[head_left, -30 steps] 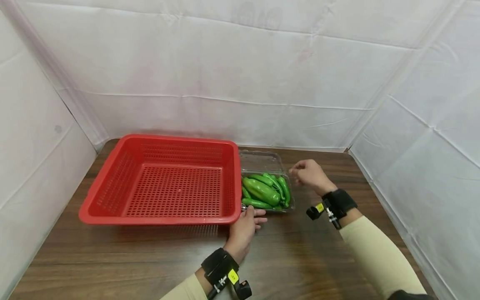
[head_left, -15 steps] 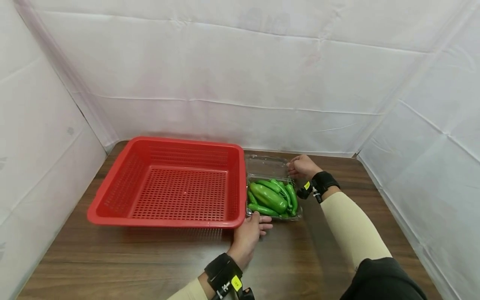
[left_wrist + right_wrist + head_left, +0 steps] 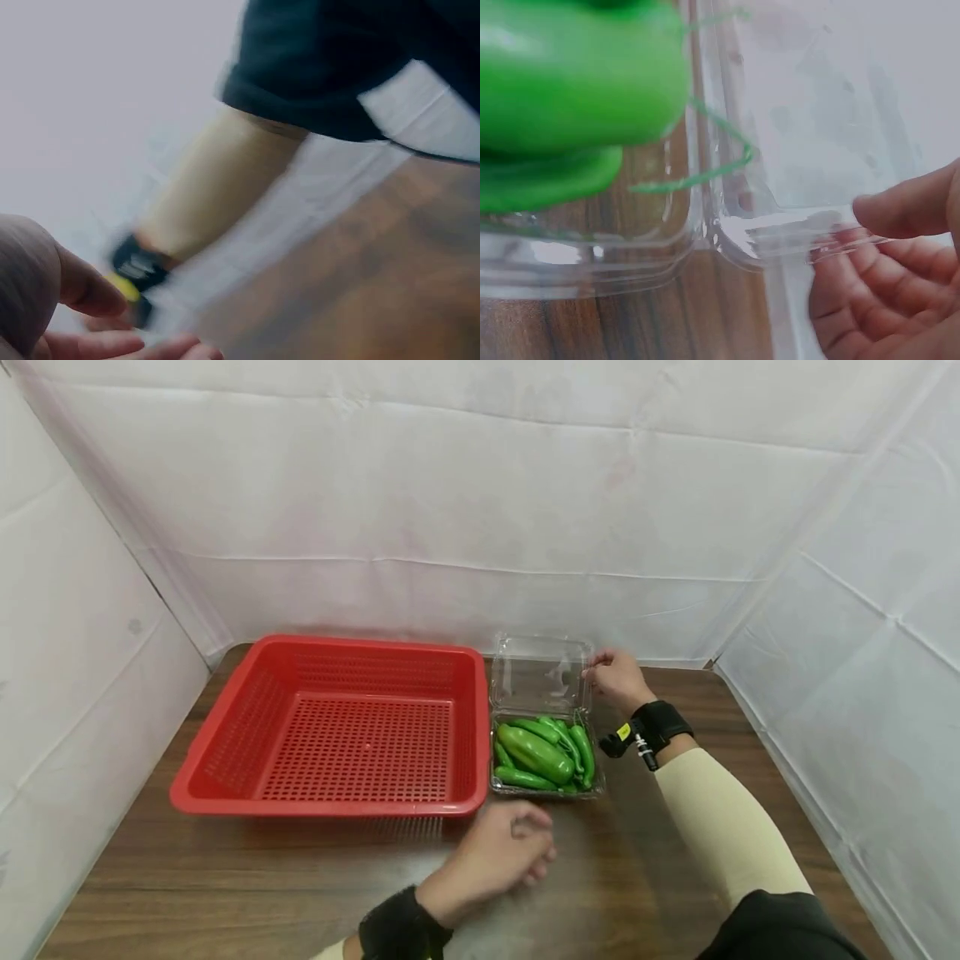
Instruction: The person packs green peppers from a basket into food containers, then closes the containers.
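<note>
The right hand reaches forward and pinches the corner of the clear lid, thumb on top, holding it raised upright behind the box of green peppers. The box sits on the desk just beside the red basket. The left hand hovers near the box, fingers loosely curled, holding nothing.

Red basket on wooden table
</note>
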### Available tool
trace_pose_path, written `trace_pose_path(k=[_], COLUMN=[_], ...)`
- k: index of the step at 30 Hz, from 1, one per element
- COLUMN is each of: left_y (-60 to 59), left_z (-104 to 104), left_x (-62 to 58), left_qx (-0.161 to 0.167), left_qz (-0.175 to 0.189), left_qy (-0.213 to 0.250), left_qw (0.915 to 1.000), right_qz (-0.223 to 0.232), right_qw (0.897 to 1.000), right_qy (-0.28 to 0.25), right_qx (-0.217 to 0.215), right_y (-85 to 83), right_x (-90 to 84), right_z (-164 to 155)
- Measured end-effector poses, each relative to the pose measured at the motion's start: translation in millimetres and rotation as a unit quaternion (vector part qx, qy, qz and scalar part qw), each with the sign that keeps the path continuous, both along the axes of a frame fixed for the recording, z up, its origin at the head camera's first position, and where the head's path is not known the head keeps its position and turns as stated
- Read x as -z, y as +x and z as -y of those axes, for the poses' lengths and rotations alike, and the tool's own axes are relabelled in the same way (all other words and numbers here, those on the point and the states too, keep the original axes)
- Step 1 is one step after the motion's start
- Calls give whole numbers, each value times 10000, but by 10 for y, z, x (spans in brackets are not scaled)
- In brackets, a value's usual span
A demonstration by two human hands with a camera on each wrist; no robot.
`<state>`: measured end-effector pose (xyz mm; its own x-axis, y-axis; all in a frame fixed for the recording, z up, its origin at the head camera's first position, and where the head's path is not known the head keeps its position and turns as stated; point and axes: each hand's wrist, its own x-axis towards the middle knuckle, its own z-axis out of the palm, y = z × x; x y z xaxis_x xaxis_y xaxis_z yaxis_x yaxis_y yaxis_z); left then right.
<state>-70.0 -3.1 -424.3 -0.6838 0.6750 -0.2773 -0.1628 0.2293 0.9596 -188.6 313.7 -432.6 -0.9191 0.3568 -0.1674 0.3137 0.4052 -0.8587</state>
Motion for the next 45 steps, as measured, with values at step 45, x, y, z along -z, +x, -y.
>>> trace_pose_path(k=[45], left_y=[68], left_z=[-466], left_x=[628], left_qx=[-2119], left_qz=[-2914], left_qy=[-621], left_qw=[9308], right_qz=[-2867], right_qw=[9462], right_qy=[339], right_qx=[-1461], right_y=[1646], right_x=[727], right_z=[303])
